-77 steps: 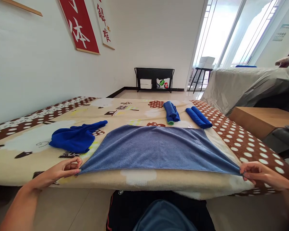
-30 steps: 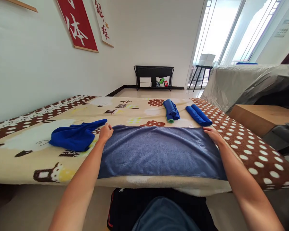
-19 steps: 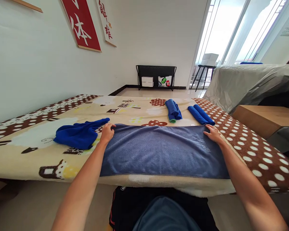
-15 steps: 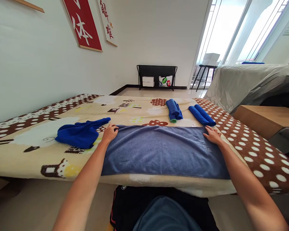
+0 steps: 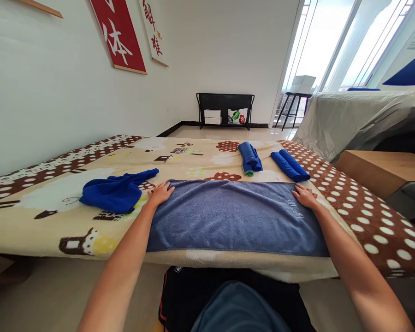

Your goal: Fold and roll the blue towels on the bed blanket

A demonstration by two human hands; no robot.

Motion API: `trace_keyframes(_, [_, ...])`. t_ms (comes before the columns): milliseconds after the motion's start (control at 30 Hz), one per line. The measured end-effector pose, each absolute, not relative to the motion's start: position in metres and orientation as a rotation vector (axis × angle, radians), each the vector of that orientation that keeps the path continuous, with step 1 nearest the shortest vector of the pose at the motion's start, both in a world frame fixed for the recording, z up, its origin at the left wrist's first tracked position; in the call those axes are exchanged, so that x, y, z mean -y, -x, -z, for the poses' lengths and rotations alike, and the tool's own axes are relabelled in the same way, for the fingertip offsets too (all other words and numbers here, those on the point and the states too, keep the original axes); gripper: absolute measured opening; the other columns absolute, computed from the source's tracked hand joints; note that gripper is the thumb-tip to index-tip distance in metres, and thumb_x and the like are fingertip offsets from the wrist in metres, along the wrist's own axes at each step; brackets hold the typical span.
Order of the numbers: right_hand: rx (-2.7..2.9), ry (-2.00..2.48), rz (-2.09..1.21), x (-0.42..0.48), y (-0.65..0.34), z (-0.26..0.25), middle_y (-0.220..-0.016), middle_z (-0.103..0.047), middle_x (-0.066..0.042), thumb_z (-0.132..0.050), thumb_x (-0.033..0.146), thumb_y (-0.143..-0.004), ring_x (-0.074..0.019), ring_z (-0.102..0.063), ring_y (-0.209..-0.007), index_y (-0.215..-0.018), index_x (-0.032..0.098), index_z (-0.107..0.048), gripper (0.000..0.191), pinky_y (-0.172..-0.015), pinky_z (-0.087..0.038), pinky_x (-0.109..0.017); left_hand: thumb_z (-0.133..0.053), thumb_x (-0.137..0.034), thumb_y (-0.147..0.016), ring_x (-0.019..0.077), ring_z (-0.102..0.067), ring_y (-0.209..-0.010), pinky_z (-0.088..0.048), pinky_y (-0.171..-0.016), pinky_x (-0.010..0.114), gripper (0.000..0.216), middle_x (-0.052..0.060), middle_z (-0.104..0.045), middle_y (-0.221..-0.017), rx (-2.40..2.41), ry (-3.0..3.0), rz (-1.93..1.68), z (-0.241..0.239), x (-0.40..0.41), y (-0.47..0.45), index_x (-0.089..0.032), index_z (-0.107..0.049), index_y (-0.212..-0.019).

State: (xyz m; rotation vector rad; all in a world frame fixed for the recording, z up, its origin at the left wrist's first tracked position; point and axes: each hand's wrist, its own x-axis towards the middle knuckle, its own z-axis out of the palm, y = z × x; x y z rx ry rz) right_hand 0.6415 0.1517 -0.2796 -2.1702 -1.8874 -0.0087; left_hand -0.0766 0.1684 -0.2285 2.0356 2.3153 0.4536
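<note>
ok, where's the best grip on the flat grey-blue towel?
The two far corners, where the left hand and right hand rest flat. The towel lies spread thin on the bed, so probably pinch each corner from its short outer side, thumb on top.

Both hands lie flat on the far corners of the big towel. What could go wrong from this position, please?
1. The towel has its near edge close to the front of the bed; a pull toward the person might slide it off.
2. The blue cloth lies crumpled right beside the left hand and might get dragged along.
3. The rolled towels sit just beyond the right hand; a forward push might knock them.
</note>
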Motion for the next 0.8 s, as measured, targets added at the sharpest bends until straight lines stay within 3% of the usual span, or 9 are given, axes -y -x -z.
trace_keyframes(333, [1.861,2.194,0.039,-0.146,-0.638,0.278,-0.16,-0.036,-0.013,-0.03,0.049,-0.1,-0.0361,-0.031,-0.145,-0.151,0.017,-0.043,0.061,-0.115,-0.029,-0.059,-0.029,-0.057,-0.097,0.0365,-0.021,-0.153,-0.018,-0.119,0.064,0.075,0.017,-0.023,-0.166,-2.408,-1.956,-0.361,0.223,-0.156,0.064,-0.015,-0.029,-0.158])
trace_keyframes(500, [1.831,2.26,-0.014,-0.142,-0.637,0.274,-0.155,-0.042,-0.015,-0.029,0.052,-0.1,-0.0373,-0.036,-0.143,-0.148,0.018,-0.047,0.062,-0.112,-0.031,-0.062,-0.033,-0.062,-0.093,0.0428,-0.024,-0.15,-0.019,-0.116,0.07,0.077,0.021,-0.029,-0.163,-2.414,-1.9,-0.3,0.215,-0.152,0.062,-0.015,-0.04,-0.154])
trace_keyframes(600, [1.803,2.272,0.013,-0.138,-0.628,0.267,-0.158,-0.037,-0.019,-0.029,0.053,-0.1,-0.0411,-0.032,-0.145,-0.147,0.014,-0.049,0.064,-0.11,-0.03,-0.067,-0.035,-0.059,-0.094,0.0462,-0.017,-0.152,-0.016,-0.114,0.075,0.077,0.024,-0.024,-0.164,-2.417,-1.922,-0.291,0.204,-0.149,0.05,-0.01,-0.04,-0.153])
trace_keyframes(700, [1.844,2.209,0.046,-0.135,-0.607,0.259,-0.162,-0.029,-0.02,-0.029,0.052,-0.1,-0.0411,-0.028,-0.147,-0.146,0.012,-0.049,0.064,-0.111,-0.028,-0.067,-0.033,-0.056,-0.097,0.0395,-0.012,-0.155,-0.016,-0.117,0.069,0.073,0.021,-0.017,-0.166,-2.301,-2.084,-0.293,0.192,-0.133,0.021,-0.013,-0.035,-0.156])
trace_keyframes(800, [1.977,2.075,0.048,-0.126,-0.576,0.249,-0.163,-0.029,-0.012,-0.033,0.05,-0.101,-0.0338,-0.029,-0.148,-0.146,0.019,-0.051,0.058,-0.118,-0.028,-0.057,-0.043,-0.059,-0.095,0.0296,-0.02,-0.154,-0.02,-0.122,0.052,0.067,0.008,-0.024,-0.167,-2.003,-2.336,-0.255,0.18,-0.095,-0.021,-0.028,-0.04,-0.154])
